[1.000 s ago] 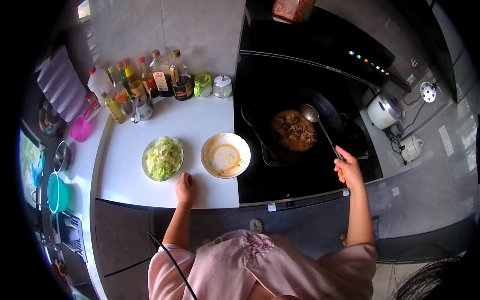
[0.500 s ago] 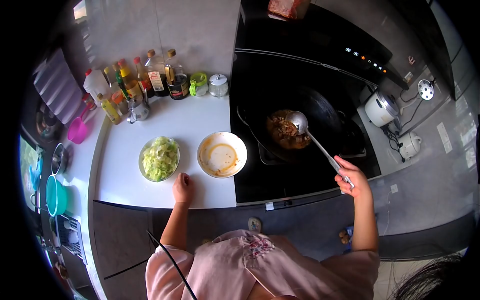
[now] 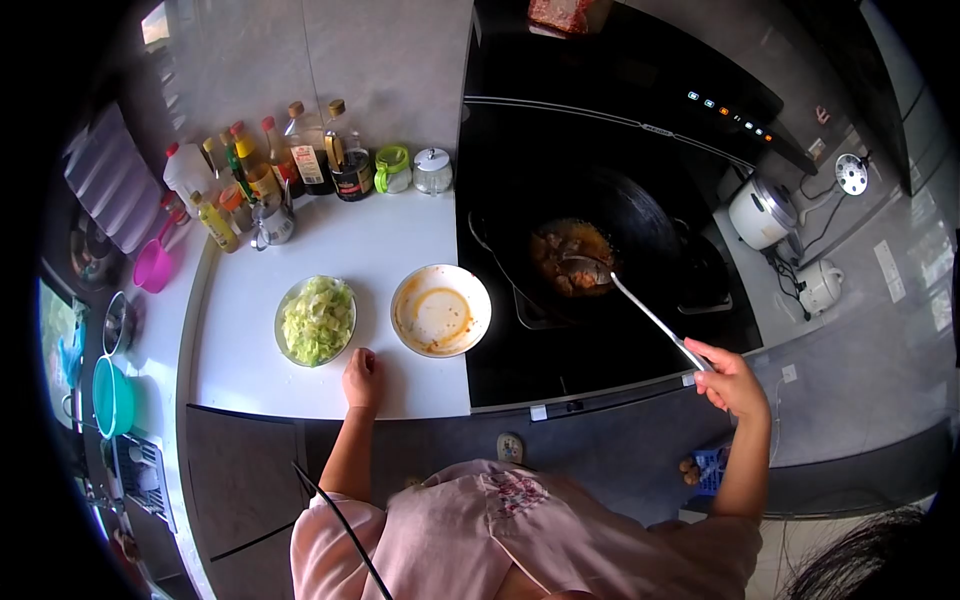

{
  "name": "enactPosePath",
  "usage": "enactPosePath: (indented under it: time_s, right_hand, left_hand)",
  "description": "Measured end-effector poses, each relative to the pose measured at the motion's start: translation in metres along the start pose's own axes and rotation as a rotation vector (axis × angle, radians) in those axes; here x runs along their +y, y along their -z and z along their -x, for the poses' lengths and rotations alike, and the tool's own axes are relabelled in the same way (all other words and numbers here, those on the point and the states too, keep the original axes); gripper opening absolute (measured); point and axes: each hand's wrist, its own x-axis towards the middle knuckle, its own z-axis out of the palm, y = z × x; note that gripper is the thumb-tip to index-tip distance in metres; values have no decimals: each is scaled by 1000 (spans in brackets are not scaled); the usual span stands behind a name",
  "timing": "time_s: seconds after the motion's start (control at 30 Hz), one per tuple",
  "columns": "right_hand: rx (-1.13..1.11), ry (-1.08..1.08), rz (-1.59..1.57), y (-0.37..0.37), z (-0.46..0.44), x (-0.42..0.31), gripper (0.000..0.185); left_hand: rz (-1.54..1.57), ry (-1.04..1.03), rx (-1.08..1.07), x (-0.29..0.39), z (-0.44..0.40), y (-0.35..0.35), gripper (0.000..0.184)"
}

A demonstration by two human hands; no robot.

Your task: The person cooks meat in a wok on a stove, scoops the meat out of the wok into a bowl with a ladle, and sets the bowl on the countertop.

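Note:
My right hand (image 3: 734,383) grips the handle of a long metal ladle (image 3: 652,317). The ladle's bowl is tilted and partly sunk in brown, saucy chunks of food (image 3: 570,240) at the bottom of a dark wok (image 3: 640,215) on the stove. Curled into a fist, my left hand (image 3: 362,380) rests at the front of the white counter, with nothing seen in it. Just beyond that fist sits a bowl of chopped pale-green leafy vegetable (image 3: 318,320). To its right is a white bowl (image 3: 478,300) with orange-brown sauce smears inside.
Several sauce bottles (image 3: 310,150), a green-lidded jar (image 3: 393,170) and a glass jar (image 3: 433,172) line the back wall. A rice cooker (image 3: 762,212) stands right of the stove. At far left are a pink scoop (image 3: 153,265) and a teal basin (image 3: 115,395).
My right hand has moved slightly right and down. The ladle's bowl has dipped lower into the food and turned. My left hand stays in nearly the same place.

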Motion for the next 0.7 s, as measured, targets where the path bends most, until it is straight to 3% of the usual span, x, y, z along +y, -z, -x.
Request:
enactPosePath:
  time_s: [0.07, 0.2, 0.3, 0.33, 0.4, 0.47, 0.7]
  right_hand:
    - [-1, -31, 65, -4, -4, 3, 52]
    - [54, 107, 213, -20, -26, 23, 50]
    - [285, 515, 575, -30, -49, 47, 46]
    - [284, 516, 575, -27, -52, 54, 46]
    - [258, 232, 153, -30, -51, 45, 46]
    - [229, 60, -23, -25, -39, 28, 48]
    - [240, -52, -32, -30, -46, 25, 52]
  left_hand:
    - [-2, -5, 6, 0, 0, 0, 7]
    - [-2, 19, -18, 1, 0, 1, 6]
    - [-2, 14, -10, 1, 0, 0, 6]
    - [-3, 10, -4, 0, 0, 0, 6]
    - [4, 2, 4, 1, 0, 1, 6]
    - [13, -5, 9, 2, 1, 1, 6]
    - [-7, 2, -1, 1, -1, 0, 6]
